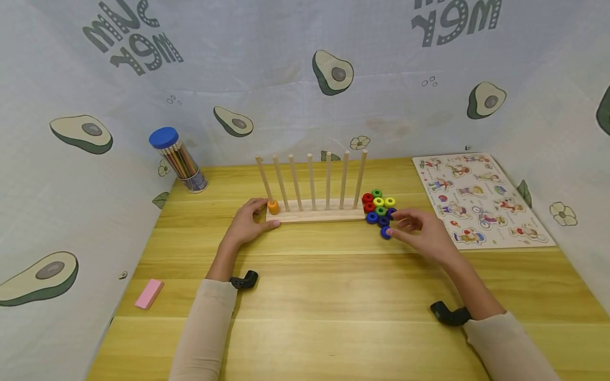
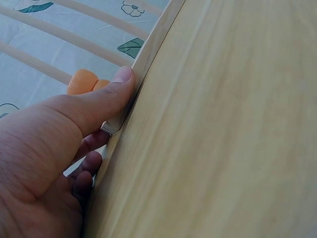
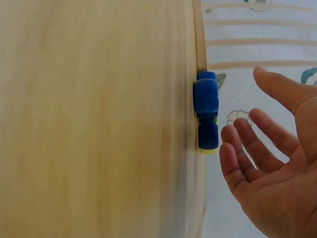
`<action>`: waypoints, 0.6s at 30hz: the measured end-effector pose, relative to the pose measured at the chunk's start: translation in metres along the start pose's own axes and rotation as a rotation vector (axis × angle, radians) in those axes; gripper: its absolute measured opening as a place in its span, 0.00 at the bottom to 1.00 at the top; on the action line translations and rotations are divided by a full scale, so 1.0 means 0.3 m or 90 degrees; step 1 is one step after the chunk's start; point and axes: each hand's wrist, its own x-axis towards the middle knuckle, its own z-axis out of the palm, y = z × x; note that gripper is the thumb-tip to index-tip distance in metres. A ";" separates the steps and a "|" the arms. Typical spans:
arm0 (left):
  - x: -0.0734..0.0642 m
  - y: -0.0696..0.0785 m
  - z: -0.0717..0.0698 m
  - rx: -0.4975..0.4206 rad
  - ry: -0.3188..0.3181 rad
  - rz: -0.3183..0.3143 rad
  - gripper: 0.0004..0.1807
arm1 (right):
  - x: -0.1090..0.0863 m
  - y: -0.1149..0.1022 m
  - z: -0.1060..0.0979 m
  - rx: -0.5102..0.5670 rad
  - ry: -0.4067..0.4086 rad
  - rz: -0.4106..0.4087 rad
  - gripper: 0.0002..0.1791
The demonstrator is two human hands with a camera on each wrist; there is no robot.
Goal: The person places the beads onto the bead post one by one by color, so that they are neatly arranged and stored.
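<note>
Right of the pale wooden 7-peg rack (image 1: 319, 215), right hand (image 1: 425, 234) half-spread, empty, by glossy blue rings (image 3: 206, 96), likely light, hard; pinch rims! Left hand (image 1: 245, 223) grips the rack.

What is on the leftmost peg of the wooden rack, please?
Orange rings sit low on the leftmost peg; the left wrist view shows at least two. The left hand covers part of them there, so their exact number cannot be told.
</note>
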 end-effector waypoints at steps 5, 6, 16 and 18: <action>0.003 -0.006 0.002 0.003 0.000 -0.001 0.44 | -0.004 0.007 0.010 -0.007 -0.001 -0.005 0.27; 0.004 -0.007 0.003 0.003 0.000 -0.002 0.44 | -0.004 0.008 0.012 -0.009 -0.001 -0.008 0.26; 0.006 -0.011 0.004 0.002 0.003 0.007 0.44 | -0.002 0.016 0.055 -0.040 -0.007 0.003 0.26; 0.006 -0.012 0.005 0.004 0.003 0.008 0.44 | 0.000 0.018 0.062 -0.047 0.000 0.005 0.25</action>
